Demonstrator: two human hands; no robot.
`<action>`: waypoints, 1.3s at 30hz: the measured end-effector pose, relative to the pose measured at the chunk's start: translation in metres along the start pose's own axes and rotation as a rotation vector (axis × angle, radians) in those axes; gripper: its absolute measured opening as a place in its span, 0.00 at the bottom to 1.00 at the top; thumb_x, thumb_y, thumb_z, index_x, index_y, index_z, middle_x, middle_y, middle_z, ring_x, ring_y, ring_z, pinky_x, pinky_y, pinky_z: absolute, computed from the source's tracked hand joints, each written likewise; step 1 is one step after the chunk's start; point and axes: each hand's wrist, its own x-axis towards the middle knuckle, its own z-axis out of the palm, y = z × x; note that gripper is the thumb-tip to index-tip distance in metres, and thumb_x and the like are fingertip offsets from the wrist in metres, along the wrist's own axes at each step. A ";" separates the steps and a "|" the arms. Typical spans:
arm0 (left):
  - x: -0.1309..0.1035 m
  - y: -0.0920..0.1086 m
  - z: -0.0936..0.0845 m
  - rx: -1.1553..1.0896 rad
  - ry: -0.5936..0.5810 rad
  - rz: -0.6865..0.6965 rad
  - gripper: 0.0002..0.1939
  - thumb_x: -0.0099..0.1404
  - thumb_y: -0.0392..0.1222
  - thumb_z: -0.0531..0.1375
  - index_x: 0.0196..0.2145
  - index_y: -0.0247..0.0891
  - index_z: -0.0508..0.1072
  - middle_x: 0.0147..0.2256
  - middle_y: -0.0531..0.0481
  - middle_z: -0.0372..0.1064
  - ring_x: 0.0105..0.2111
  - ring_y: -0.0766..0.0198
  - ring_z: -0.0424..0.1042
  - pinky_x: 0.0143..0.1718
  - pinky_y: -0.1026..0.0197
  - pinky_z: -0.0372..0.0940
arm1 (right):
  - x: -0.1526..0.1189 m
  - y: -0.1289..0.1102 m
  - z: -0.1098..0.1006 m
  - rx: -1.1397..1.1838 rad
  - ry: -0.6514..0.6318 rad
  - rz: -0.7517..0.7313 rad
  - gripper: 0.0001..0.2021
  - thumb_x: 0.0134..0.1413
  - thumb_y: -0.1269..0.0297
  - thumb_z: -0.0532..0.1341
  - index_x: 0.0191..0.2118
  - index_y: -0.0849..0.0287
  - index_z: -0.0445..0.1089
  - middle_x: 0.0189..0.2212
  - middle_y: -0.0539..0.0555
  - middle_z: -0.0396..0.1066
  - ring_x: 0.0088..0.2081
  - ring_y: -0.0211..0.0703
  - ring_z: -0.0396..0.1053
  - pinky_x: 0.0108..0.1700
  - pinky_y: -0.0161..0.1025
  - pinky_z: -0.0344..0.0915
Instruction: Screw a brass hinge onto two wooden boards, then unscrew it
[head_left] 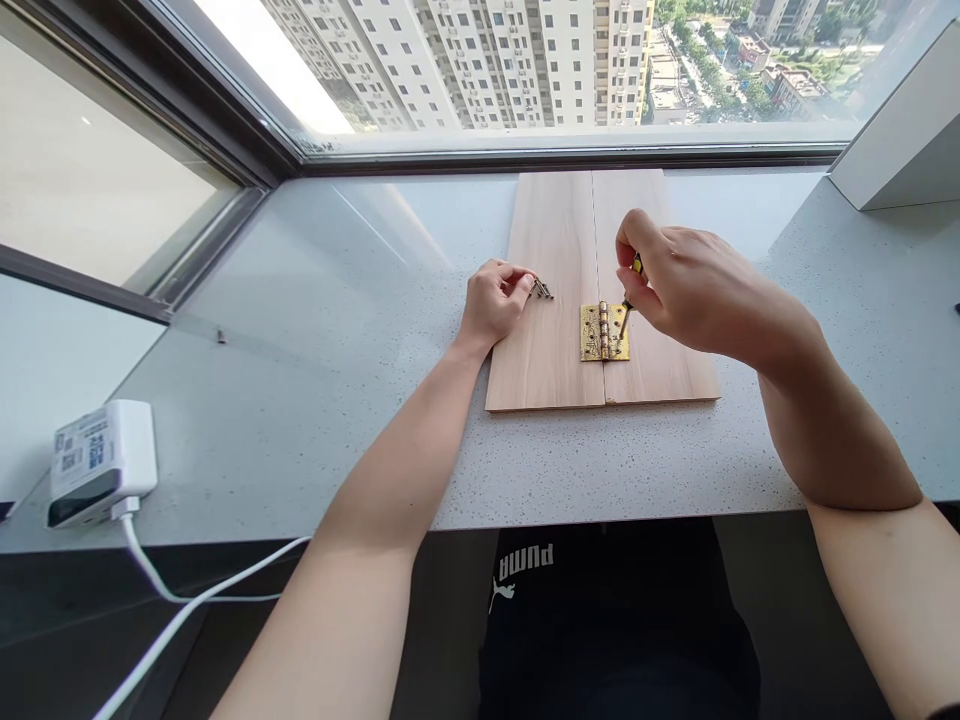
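Observation:
Two pale wooden boards (551,370) lie side by side on the speckled counter, and a brass hinge (592,345) spans the seam between them near their front edge. My right hand (679,285) is closed round a small screwdriver (637,266) with a yellow and black handle. Its shaft slants down to the right leaf of the hinge, with the tip at or just above it. My left hand (496,302) rests at the left board's edge, thumb and fingertips pinched at several small screws (541,290) on the board.
A white device (105,462) with a white cable (176,620) sits at the counter's left end. A small dark object (221,337) lies on the counter (322,400). Behind the boards is a window frame (420,163); a white box-like panel (907,125) stands back right.

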 end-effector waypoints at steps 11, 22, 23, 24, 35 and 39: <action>0.000 -0.003 -0.001 -0.042 -0.009 0.016 0.07 0.79 0.40 0.66 0.44 0.40 0.86 0.46 0.40 0.81 0.44 0.51 0.82 0.50 0.47 0.81 | 0.008 -0.020 0.008 -0.172 0.050 0.226 0.14 0.85 0.56 0.55 0.52 0.60 0.73 0.31 0.56 0.71 0.29 0.45 0.57 0.37 0.46 0.54; 0.000 -0.003 -0.002 -0.001 -0.011 0.008 0.07 0.79 0.42 0.66 0.44 0.40 0.86 0.48 0.41 0.81 0.44 0.54 0.81 0.52 0.51 0.80 | 0.003 -0.013 0.007 -0.006 -0.021 -0.058 0.14 0.75 0.69 0.56 0.61 0.58 0.69 0.42 0.59 0.78 0.34 0.48 0.61 0.38 0.46 0.55; 0.000 -0.002 -0.002 0.003 -0.010 0.007 0.07 0.79 0.42 0.66 0.44 0.40 0.86 0.47 0.42 0.81 0.44 0.54 0.81 0.52 0.51 0.80 | 0.002 -0.014 0.007 -0.002 -0.008 -0.039 0.13 0.76 0.68 0.56 0.60 0.57 0.69 0.41 0.59 0.78 0.33 0.48 0.60 0.38 0.46 0.55; 0.000 -0.001 -0.002 0.007 -0.006 0.008 0.07 0.79 0.42 0.66 0.44 0.40 0.86 0.47 0.42 0.82 0.44 0.53 0.81 0.51 0.51 0.81 | 0.002 -0.015 0.008 -0.004 0.010 -0.009 0.10 0.78 0.65 0.56 0.59 0.57 0.69 0.40 0.59 0.78 0.33 0.48 0.60 0.37 0.46 0.55; 0.000 -0.001 0.000 -0.015 -0.009 0.008 0.08 0.79 0.42 0.66 0.44 0.40 0.87 0.47 0.40 0.82 0.45 0.53 0.82 0.51 0.49 0.81 | 0.007 -0.014 0.007 -0.050 0.028 0.166 0.09 0.84 0.61 0.56 0.55 0.56 0.72 0.28 0.51 0.66 0.28 0.47 0.57 0.40 0.47 0.57; 0.000 -0.001 0.001 -0.014 -0.009 0.013 0.08 0.79 0.42 0.65 0.44 0.40 0.86 0.47 0.40 0.81 0.45 0.52 0.82 0.53 0.48 0.81 | -0.002 -0.006 0.004 0.013 0.051 0.020 0.09 0.81 0.64 0.57 0.60 0.54 0.69 0.32 0.52 0.70 0.31 0.49 0.61 0.41 0.47 0.58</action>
